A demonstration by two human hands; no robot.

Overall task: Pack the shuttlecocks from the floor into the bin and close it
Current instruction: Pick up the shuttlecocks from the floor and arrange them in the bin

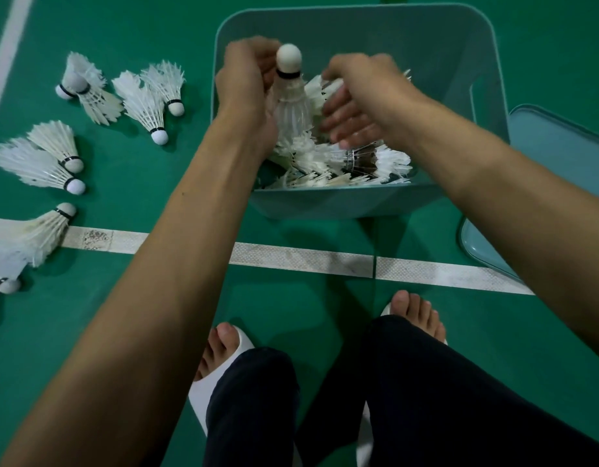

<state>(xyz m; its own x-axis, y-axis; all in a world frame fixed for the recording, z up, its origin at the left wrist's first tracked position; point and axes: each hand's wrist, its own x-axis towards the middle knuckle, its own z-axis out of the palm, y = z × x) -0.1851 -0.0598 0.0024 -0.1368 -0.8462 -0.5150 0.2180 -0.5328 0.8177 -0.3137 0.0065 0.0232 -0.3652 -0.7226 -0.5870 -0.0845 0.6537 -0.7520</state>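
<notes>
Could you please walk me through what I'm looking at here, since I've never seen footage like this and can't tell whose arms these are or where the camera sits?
There is no robot here. The single picture comes from a camera worn on a person's head, looking down at their own bare arms, dark trousers and white sandals.

They stand on a green court floor crossed by white lines. In front of them is a pale blue bin, open and partly filled with white feather shuttlecocks. Its lid lies on the floor to the right.

The left hand holds a shuttlecock upright over the bin, cork end up. The right hand is beside it with fingers spread; it is blurred, so I cannot tell whether it grips anything.

More loose shuttlecocks wait on the floor at left.
</notes>
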